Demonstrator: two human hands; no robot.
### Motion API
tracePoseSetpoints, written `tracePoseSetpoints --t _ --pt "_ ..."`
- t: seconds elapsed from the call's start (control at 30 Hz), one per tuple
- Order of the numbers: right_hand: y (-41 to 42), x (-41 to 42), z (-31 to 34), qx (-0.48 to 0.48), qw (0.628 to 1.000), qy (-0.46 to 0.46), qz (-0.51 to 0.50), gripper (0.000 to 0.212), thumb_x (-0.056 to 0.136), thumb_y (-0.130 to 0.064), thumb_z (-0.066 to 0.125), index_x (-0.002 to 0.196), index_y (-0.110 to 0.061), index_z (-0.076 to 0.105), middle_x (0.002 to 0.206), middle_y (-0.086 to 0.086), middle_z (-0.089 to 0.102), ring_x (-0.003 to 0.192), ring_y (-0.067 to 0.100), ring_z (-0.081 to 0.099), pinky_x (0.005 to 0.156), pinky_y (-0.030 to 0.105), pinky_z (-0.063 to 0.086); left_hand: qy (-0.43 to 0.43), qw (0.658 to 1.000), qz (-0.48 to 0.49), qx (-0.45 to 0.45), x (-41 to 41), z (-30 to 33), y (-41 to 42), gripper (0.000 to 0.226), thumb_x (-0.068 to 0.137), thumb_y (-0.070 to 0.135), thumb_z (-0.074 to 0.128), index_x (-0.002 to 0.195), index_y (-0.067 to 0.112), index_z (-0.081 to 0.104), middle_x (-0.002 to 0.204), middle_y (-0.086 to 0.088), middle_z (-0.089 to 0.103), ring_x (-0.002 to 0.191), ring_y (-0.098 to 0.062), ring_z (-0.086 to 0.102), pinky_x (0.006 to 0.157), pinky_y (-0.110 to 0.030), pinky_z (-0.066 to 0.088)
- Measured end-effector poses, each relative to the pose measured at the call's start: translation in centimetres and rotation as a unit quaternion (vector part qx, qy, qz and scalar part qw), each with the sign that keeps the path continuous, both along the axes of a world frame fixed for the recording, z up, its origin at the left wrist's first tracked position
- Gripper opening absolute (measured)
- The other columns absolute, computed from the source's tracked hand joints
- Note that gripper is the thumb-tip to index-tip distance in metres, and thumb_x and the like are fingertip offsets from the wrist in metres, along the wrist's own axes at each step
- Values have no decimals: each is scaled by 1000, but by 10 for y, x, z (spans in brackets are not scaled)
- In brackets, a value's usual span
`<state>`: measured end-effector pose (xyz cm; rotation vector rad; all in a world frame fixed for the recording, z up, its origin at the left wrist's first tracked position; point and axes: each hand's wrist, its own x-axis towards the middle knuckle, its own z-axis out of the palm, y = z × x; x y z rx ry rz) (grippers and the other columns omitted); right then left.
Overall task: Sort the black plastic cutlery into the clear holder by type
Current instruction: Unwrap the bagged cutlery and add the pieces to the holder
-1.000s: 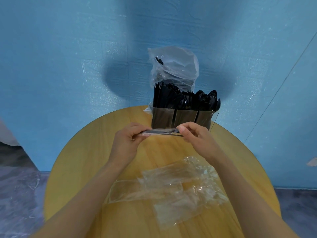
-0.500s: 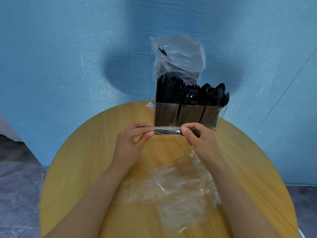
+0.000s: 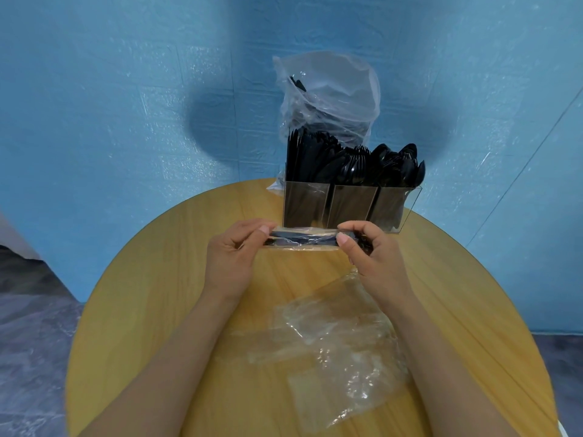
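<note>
Clear film wraps a packet of black cutlery (image 3: 301, 239) held level above the round wooden bench (image 3: 157, 294), just in front of the clear holder (image 3: 347, 205). The left hand (image 3: 232, 257) pinches its left end; the right hand (image 3: 375, 257) pinches its right end. Empty wrappers (image 3: 334, 351) lie near the forearms. A plastic bag (image 3: 328, 96) stands behind the holder.

The right hand (image 3: 375, 257) has pulled black cutlery (image 3: 362, 242) partly out of its wrapper (image 3: 299, 239).
</note>
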<state>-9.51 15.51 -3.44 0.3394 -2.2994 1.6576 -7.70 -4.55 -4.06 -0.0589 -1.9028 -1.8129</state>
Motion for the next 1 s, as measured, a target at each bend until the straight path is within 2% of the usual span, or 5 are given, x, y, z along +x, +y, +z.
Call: tracePoseSetpoints --t 0.23,0.47,0.63,0.73,1.0 --pt "-1 2 1 18 999 44 -6 15 89 -16 63 104 -20 62 89 -4 61 71 0 53 62 10 41 -43 997 18 57 -3 -2 2 18 94 9 53 99 2 69 92 -1 71 86 -5 67 74 -16 54" --pt "-6 4 1 42 996 82 -5 18 89 -14 62 106 -21 59 96 -3 59 83 3 55 70 11 44 -74 991 70 83 -7 -4 4 19 99 11 42 86 13 56 92 3 60 87 -7 63 77 -16 55" --pt "-4 3 2 42 996 84 -13 20 89 -14 62 104 -26 57 99 -6 59 89 4 56 74 13 45 -113 971 11 210 -7 -1 1 13 101 23 40 92 18 47 99 -1 55 99 -14 62 82 -24 53" --pt "-4 3 2 46 995 85 -10 21 89 -14 63 105 -26 57 100 -6 59 90 5 57 75 15 46 -108 979 -6 175 -7 -2 1 14 93 34 50 97 21 48 102 2 54 93 -5 62 78 -22 53" --pt "-3 5 3 24 996 78 -24 21 90 -13 62 109 -19 60 98 -6 59 83 0 54 70 9 42 -122 985 102 64 -10 -5 -6 22 88 3 61 103 14 49 102 -5 58 77 -5 60 65 -9 49"
